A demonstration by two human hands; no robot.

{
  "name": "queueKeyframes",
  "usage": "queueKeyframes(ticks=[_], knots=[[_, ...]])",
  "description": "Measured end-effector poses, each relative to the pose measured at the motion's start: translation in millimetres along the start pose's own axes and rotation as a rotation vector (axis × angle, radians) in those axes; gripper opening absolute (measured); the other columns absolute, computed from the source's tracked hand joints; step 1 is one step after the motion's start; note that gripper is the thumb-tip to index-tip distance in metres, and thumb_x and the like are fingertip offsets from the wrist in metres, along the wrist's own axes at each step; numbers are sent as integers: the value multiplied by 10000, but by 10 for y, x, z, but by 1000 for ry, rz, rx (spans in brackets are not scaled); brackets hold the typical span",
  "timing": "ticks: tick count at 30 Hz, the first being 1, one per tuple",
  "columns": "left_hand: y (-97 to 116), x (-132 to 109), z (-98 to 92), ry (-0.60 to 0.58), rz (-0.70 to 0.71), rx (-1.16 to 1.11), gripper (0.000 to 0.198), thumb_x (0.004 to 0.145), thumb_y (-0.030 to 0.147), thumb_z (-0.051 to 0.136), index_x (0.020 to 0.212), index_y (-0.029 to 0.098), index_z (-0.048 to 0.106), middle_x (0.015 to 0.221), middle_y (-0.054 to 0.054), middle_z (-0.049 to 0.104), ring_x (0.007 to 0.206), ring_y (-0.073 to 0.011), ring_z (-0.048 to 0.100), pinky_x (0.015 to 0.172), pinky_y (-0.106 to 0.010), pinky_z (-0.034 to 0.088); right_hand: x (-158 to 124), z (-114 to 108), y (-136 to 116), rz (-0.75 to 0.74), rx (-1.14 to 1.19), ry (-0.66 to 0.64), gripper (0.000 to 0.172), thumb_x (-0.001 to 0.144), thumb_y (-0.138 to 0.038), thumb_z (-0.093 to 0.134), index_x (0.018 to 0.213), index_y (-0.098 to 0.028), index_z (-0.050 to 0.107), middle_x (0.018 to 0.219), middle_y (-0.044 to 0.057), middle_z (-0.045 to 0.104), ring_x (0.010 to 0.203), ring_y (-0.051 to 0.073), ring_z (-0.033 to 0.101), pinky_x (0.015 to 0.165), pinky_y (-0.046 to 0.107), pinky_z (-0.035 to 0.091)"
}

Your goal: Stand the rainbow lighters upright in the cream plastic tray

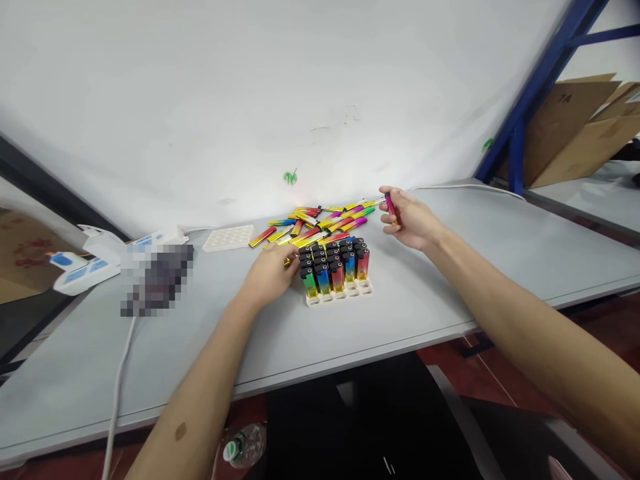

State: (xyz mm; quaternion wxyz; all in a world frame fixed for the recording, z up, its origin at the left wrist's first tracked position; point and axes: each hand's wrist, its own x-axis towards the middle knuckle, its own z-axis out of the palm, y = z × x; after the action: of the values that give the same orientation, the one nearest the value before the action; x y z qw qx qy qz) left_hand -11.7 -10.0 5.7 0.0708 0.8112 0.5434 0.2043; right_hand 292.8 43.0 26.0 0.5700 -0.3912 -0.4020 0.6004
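Observation:
My right hand is raised over the table on the right, its fingers closed around a magenta-and-yellow lighter held roughly upright. My left hand rests at the left side of a white tray with holes, fingers curled in. A bit of yellow shows by its fingertips, but I cannot make out what it holds. Several lighters with black tops stand upright in rows in the tray; the front row of holes is unfilled. Behind the tray lies a loose heap of shiny multicoloured lighters.
A second white perforated tray lies left of the heap. A white power strip, a blurred dark object and a cable occupy the left side. A white wall stands behind; cardboard boxes are at right.

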Motion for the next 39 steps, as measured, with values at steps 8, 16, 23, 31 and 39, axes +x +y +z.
queueKeyframes(ticks=[8, 16, 23, 31, 39], knots=[[-18, -1, 11, 8, 19, -8, 114, 835, 172, 485, 801, 222, 582, 771, -47, 652, 893, -273, 564, 697, -360, 410, -11, 58, 82, -67, -361, 140, 144, 979, -278, 563, 872, -182, 578, 785, -5, 479, 525, 62, 452, 400, 167, 362], [19, 0, 2, 5, -2, -15, 114, 834, 178, 483, 773, 225, 566, 804, -53, 663, 899, -276, 570, 695, -365, 413, -17, 60, 120, -68, -368, 100, 494, 947, -681, 449, 792, -220, 534, 546, -85, 233, 421, 79, 161, 375, 218, 148], [22, -4, -11, 5, 3, -10, 107, 832, 179, 480, 777, 226, 558, 804, -58, 662, 894, -279, 565, 694, -369, 412, 7, 67, 99, -25, -324, 158, 543, 953, -633, 368, 589, -240, 280, 458, -72, 207, 393, 79, 128, 384, 249, 101], [27, -3, -3, 6, 16, 1, 109, 814, 173, 473, 772, 226, 558, 797, -59, 662, 864, -271, 558, 686, -372, 411, -47, 103, 74, -16, -247, 73, 462, 976, -494, 338, 597, -240, 270, 447, -75, 196, 385, 78, 98, 385, 238, 83], [24, -2, -9, 17, 21, -1, 116, 830, 176, 484, 767, 236, 561, 779, -51, 658, 875, -274, 577, 686, -377, 427, -56, 117, 85, 8, -271, 73, 557, 964, -664, 338, 611, -244, 241, 467, -78, 183, 382, 77, 105, 380, 248, 88]])
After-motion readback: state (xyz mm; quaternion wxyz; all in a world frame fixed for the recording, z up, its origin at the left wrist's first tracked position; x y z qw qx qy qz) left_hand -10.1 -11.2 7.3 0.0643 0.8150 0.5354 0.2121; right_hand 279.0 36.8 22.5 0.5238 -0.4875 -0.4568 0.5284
